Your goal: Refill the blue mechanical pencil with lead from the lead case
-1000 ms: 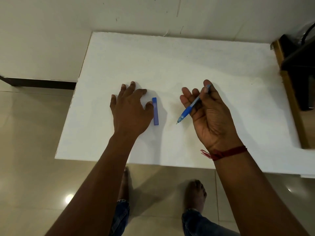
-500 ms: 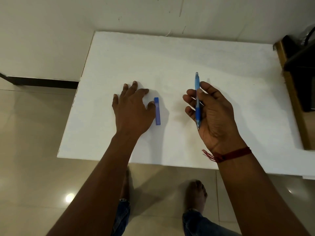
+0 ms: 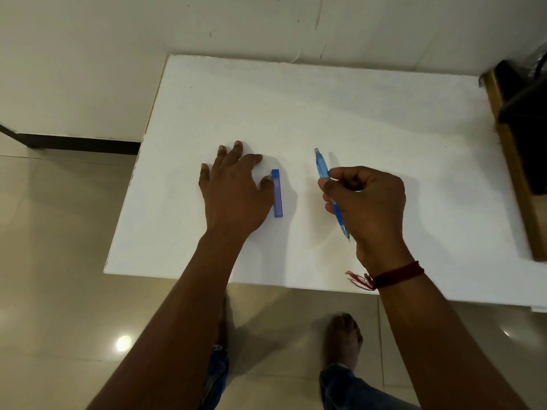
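Being gripped in the curled fingers of the right hand (image 3: 367,202), the slim blue plastic mechanical pencil (image 3: 322,165) is held over the white table (image 3: 325,108), cap end away, presumably for opening. The narrow translucent blue lead case (image 3: 277,193) is left flat on the table, within reach, just beside the thumb of the relaxed, outspread left hand (image 3: 233,190). One pencil and one case are counted.

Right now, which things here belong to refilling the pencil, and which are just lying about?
For the job: pencil, gripped by the right hand; lead case on the table beside the left hand.
Just lying about: wooden stand and a dark thing, past the table's right edge.
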